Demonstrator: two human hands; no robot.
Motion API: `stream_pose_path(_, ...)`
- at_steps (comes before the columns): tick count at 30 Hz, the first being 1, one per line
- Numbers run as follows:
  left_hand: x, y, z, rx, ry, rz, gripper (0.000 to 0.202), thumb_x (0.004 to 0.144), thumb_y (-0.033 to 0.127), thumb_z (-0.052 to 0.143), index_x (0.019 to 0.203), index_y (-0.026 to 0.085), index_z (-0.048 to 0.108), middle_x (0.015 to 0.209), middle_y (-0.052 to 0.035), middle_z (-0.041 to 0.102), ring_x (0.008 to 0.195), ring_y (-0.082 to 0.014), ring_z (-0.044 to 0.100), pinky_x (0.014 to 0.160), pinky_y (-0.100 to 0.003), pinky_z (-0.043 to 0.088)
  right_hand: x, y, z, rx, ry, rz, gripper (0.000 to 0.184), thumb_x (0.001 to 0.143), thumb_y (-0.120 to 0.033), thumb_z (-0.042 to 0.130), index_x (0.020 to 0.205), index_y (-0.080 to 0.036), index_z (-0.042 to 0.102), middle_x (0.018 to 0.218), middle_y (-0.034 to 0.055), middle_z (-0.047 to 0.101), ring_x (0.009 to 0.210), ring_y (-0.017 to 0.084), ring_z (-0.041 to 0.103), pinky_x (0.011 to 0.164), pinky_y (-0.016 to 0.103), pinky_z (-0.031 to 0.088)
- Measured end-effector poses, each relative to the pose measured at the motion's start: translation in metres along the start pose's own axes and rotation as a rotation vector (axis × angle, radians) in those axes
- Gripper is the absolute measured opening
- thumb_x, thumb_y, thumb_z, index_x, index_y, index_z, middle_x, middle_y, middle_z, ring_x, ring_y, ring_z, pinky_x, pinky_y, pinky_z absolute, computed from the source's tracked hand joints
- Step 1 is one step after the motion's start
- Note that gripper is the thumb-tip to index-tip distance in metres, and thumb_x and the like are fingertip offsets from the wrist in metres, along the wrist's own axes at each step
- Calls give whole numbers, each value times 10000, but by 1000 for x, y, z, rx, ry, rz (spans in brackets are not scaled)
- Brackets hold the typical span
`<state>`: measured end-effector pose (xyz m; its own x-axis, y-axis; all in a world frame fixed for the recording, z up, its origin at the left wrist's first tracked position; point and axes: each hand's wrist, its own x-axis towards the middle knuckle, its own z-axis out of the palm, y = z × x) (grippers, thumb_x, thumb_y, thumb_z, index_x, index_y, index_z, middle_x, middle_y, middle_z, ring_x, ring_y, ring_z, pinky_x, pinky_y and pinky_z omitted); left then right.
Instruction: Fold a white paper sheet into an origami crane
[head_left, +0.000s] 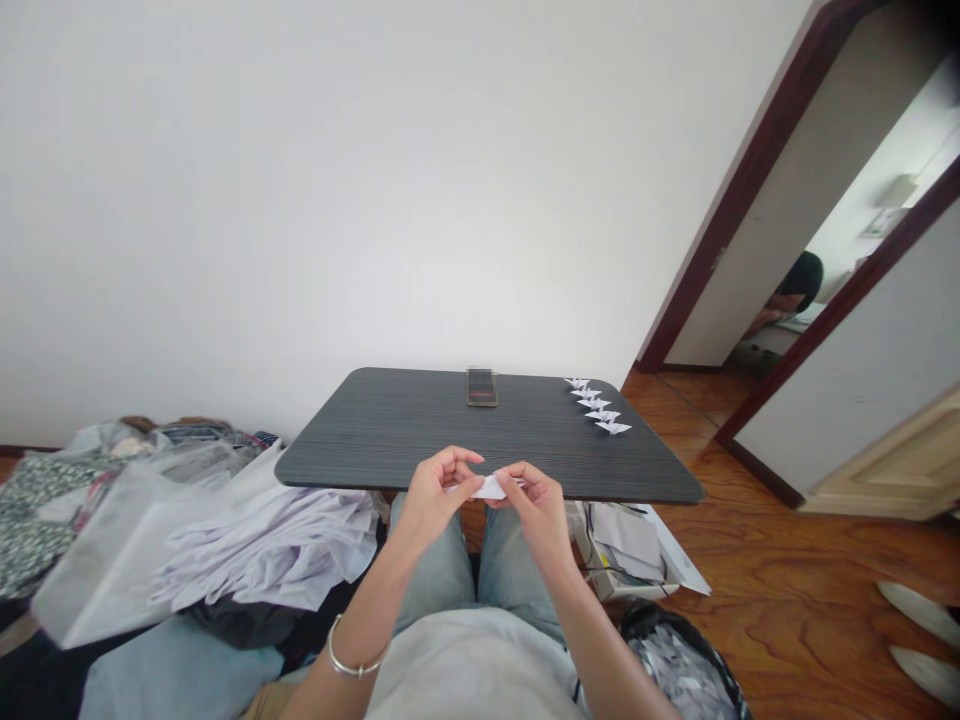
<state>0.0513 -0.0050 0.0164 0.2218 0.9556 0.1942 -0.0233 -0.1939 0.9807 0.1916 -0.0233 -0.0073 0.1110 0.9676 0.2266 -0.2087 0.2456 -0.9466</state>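
Note:
Between my two hands, over the near edge of the dark table, is a small folded piece of white paper. My left hand pinches its left end between thumb and fingers. At the other end, my right hand grips it the same way. Fingers cover parts of the paper, so its full shape is hidden. Several folded white paper figures, with pointed wings, stand in a row at the table's right side.
A phone lies at the table's back edge against the wall. Piled clothes fill the left side. On the right are a box with papers, a black bag of scraps, the wooden floor and a doorway.

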Motion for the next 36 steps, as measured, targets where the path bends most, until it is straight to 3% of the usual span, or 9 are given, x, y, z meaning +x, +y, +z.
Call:
stream_pose_path(6,0,3,0,-16,85,9,221,656,228,669,843,137,593,528,61,535,505,-86,529,549,-212,430,-4,-1,2,82,-41,19,298,664,-309,736,894,-193,587,710,0,683,583,147,650,572,267,555)
stream_pose_path(9,-1,5,1,-36,94,-4,231,644,227,673,843,134,601,516,64,542,500,-92,539,552,-219,441,-4,-1,3,94,-50,36,325,643,-294,750,901,-195,578,716,-5,686,586,148,657,573,265,555)
stream_pose_path(16,-3,0,-1,-122,-13,-96,361,664,184,662,1001,136,543,751,-38,713,682,-148,659,677,-256,480,-1,-1,-1,97,19,-26,330,685,-275,722,937,-196,525,693,-20,672,498,102,606,495,211,507)
stream_pose_path(25,-7,2,0,-130,-100,-73,339,711,196,632,1032,141,539,941,-105,701,767,-166,671,705,-271,488,1,-1,-1,86,60,-58,392,694,-265,705,1017,-214,489,686,-32,651,516,111,599,508,227,509)
stream_pose_path(30,-6,0,0,-130,-45,-60,270,733,260,632,965,130,582,823,-75,709,757,-175,662,722,-288,488,2,1,-2,94,58,-53,387,701,-259,696,1027,-218,492,701,-34,647,531,109,599,515,223,510)
stream_pose_path(36,-5,-4,0,-66,-40,-71,277,700,264,674,926,124,598,650,-12,660,601,-139,626,603,-240,461,1,-2,0,106,30,-57,390,710,-248,690,1039,-217,481,686,-40,631,548,101,592,533,209,506)
